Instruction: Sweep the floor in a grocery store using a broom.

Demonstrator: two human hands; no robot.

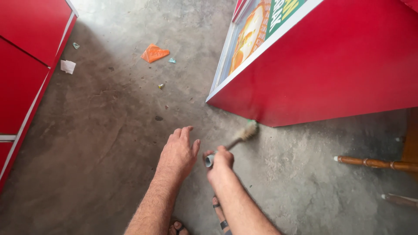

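Observation:
My right hand [220, 163] grips the handle of a broom [238, 138]. Its straw head reaches the floor at the lower corner of a big red cabinet [331, 65]. My left hand [179, 152] hovers beside it over the concrete floor, fingers apart and holding nothing. An orange wrapper [154, 53], a white paper scrap [68, 66] and small bits of litter [161, 86] lie farther away on the floor.
A red cabinet [26, 74] lines the left side. Wooden chair legs [374, 163] stick out at the right. My sandalled feet [220, 213] show at the bottom. The concrete floor [100, 143] is dusty and stained.

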